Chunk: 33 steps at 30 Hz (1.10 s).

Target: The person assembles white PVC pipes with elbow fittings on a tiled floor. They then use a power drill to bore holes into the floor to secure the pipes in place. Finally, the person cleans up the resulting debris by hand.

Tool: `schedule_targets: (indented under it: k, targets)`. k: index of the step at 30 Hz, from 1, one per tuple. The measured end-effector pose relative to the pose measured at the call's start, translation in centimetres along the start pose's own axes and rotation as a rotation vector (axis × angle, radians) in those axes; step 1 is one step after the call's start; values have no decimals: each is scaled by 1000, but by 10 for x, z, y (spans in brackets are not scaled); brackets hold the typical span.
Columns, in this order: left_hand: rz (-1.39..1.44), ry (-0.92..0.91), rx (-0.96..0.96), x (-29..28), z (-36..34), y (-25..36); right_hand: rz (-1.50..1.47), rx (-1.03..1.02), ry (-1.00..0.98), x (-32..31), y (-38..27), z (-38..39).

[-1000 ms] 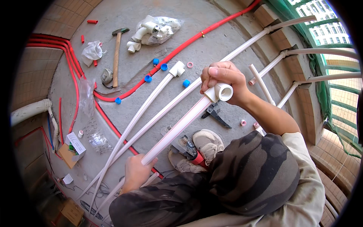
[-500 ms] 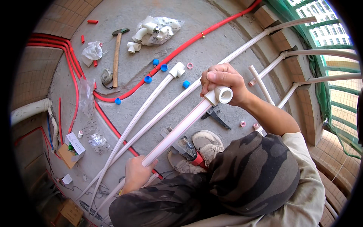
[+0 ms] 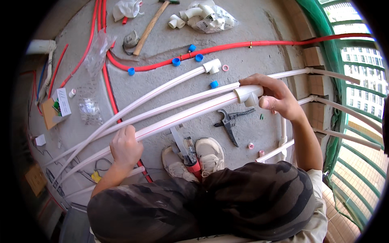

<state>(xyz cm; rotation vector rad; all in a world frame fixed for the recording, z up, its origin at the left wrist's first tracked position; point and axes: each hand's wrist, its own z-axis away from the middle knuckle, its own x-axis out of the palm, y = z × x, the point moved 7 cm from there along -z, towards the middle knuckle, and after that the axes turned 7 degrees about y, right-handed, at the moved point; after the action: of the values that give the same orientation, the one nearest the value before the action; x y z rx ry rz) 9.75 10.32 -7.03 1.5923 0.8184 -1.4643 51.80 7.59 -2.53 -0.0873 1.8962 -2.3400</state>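
My left hand [image 3: 125, 146] is closed round a white pipe [image 3: 181, 113] with a red stripe, held slanting across in front of me. A white tee fitting [image 3: 248, 95] sits on its right end, with my right hand [image 3: 279, 97] curled around the fitting, thumb below and fingers above. Behind lie two more long white pipes [image 3: 162, 85], one ending in a tee [image 3: 211, 65]. A pipe cutter [image 3: 227, 123] with black parts lies on the floor below the held fitting. Between my shoes [image 3: 209, 154] is a metal-headed tool with a red handle [image 3: 191, 164].
A red pipe run [image 3: 148, 66] crosses the concrete, with blue caps [image 3: 175, 61] beside it. Farther off lie a hammer [image 3: 150, 28], a bag of fittings [image 3: 210, 22] and, at left, an open box [image 3: 56, 107]. Fixed pipes meet the stepped edge [image 3: 314, 81] by the green-netted railing [image 3: 340, 101] at right.
The view has turned. The held pipe, earlier steep, now lies flatter, its fitting's open branch pointing down instead of toward me. My right hand has shifted its grip on the fitting.
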Motion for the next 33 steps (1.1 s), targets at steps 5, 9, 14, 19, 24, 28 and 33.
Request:
schedule_targets:
  k: [5, 9, 14, 19, 24, 28, 33]
  targets:
    - [319, -159, 41, -15, 11, 26, 589, 262, -247, 11, -12, -20]
    - [768, -656, -314, 11, 36, -8, 510, 202, -222, 12, 0, -9]
    - [739, -492, -214, 3, 41, 4, 561, 169, -266, 26, 18, 7]
    - [652, -359, -102, -6, 45, 18, 612, 74, -209, 31, 17, 19]
    - [643, -336, -92, -8, 47, 20, 672, 32, -174, 35, 8, 25]
    - [630, -307, -76, -11, 45, 21, 646, 11, -143, 32, 10, 29]
    - [693, -297, -19, -14, 47, 18, 434, 15, -299, 27, 6, 23]
